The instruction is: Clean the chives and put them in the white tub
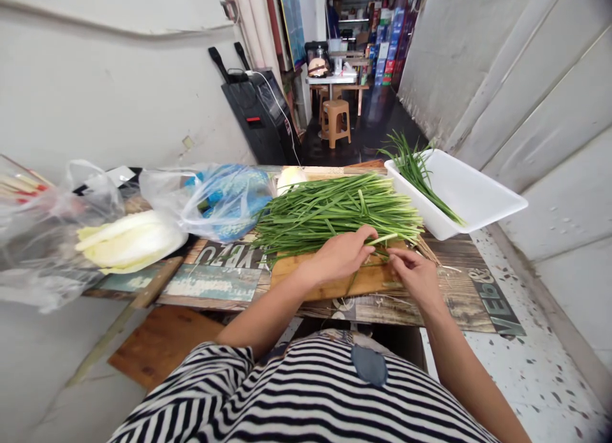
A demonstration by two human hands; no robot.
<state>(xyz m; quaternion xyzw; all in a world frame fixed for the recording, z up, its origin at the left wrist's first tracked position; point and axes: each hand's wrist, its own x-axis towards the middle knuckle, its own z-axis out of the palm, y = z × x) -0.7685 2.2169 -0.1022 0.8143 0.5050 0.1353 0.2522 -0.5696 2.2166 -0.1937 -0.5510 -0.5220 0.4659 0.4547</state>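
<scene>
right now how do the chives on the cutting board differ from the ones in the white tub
The chives on the cutting board form a thick pile lying flat; the chives in the white tub are only a few stalks, leaning over its rim. The left hand touches the board pile; nothing touches the tub's. Both are long green stalks.

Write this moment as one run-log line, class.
left hand: pinching a chive stalk | right hand: fingering its pale end | chive pile: on cutting board | white tub: few chives

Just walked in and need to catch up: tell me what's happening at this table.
A person in a striped top works at a pile of garlic chives lying on a wooden cutting board. The left hand and right hand pinch a single stalk at the pile's near edge. A few chives already lie in the white tub.
</scene>
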